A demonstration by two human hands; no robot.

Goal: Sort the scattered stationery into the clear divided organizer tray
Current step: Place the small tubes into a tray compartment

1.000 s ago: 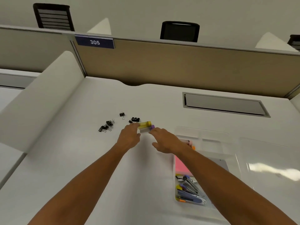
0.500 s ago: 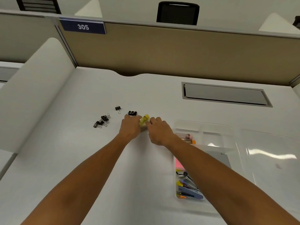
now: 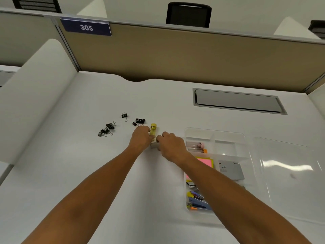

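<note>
Risk: yellow highlighter (image 3: 153,131) round and lying close beside the clips (image 3: 140,121), so a loose lift could roll it off or knock clips further out. Risk 2: something grey (image 3: 154,145) just under the two hands, identity unclear; grabbing both together likely drops one on the way to the tray (image 3: 246,138). Risk 3: tray's near-left compartments already hold markers (image 3: 196,147), pink notes (image 3: 204,162) and pens (image 3: 197,199), so a careless drop could land it in the wrong section

Left hand (image 3: 139,138): fingers curled, pinching the highlighter's near end. Right hand (image 3: 171,145): fingers curled down at the grey thing, just beside the highlighter; whether actually gripping, cannot tell. Hands close together, almost touching

Highlighter on the desk (image 3: 70,173), just left of the tray, not in it yet. Clips scattered further left, untouched
</note>
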